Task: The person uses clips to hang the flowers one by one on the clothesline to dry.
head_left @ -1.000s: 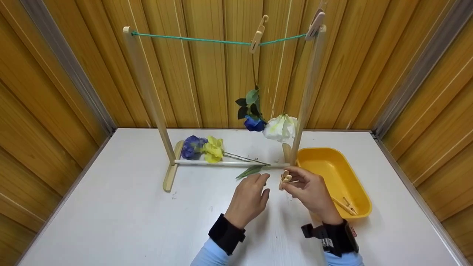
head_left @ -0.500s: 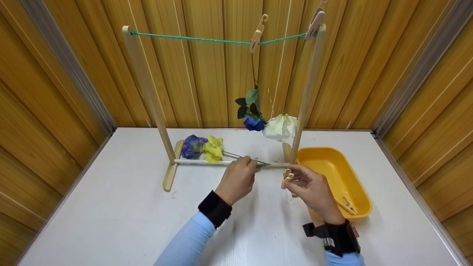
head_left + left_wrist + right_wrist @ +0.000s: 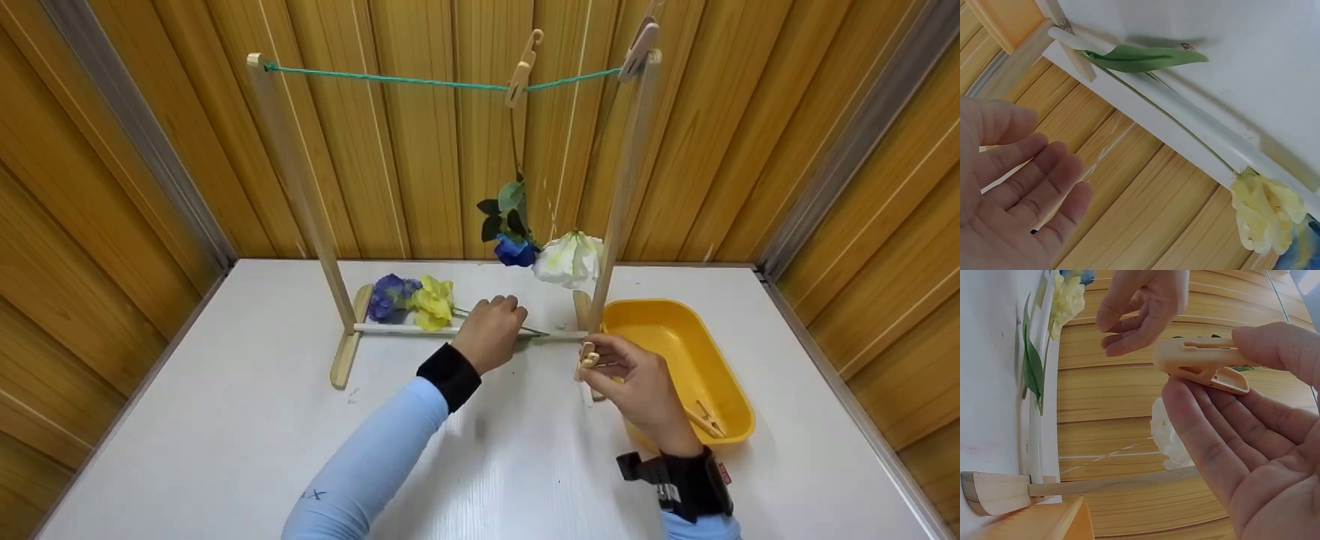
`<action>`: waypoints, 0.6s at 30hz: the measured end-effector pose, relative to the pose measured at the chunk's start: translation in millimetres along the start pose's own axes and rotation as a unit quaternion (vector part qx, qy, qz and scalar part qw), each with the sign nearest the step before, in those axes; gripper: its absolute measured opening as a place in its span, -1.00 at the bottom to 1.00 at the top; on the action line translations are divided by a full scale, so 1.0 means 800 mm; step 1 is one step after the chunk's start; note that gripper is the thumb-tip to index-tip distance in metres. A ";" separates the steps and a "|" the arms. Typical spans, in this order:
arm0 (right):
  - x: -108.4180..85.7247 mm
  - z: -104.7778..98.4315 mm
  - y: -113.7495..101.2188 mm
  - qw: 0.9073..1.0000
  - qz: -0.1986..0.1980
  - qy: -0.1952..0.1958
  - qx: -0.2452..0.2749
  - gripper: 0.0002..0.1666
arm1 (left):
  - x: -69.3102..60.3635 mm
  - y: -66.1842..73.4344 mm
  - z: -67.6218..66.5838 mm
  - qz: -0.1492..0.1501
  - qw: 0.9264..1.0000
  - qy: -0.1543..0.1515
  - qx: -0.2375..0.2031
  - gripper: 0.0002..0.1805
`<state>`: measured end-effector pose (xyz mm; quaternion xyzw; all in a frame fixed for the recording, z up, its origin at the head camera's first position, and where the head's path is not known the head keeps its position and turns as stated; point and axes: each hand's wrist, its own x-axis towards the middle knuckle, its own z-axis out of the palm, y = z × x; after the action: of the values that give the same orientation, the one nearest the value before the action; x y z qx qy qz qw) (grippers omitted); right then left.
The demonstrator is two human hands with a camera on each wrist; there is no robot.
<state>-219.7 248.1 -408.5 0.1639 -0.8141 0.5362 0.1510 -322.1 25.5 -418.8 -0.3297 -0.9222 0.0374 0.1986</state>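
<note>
My left hand (image 3: 491, 334) hovers over the stem of a yellow flower (image 3: 433, 302) that lies across the rack's bottom bar. In the left wrist view its fingers are loosely bent and hold nothing, with the flower's stem (image 3: 1174, 122) and green leaf (image 3: 1145, 58) apart from them. A purple flower (image 3: 391, 298) lies beside the yellow one. Near the rack's right foot, my right hand (image 3: 637, 386) pinches a beige clothespin (image 3: 1202, 360) between thumb and fingers.
A green cord (image 3: 390, 77) spans the wooden rack's two posts. From it, clothespins (image 3: 519, 79) hold a blue rose (image 3: 516, 252) and a white flower (image 3: 570, 259), heads down. At the right stands a yellow basin (image 3: 664, 319) containing loose clothespins (image 3: 707, 420).
My left hand has moved away from the right hand, forward and to the left, over the flower stem. The right hand still pinches the clothespin and has hardly shifted.
</note>
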 end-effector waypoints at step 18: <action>0.000 -0.001 0.003 1.000 -0.016 -0.007 0.004 -0.56 | 0.020 0.000 0.075 -0.039 0.995 -0.080 0.045 -0.83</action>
<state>-220.7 249.7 -410.0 0.1809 -0.8102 0.5362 0.1530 -357.2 38.9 -468.6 -0.2803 -0.9445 0.0975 0.1405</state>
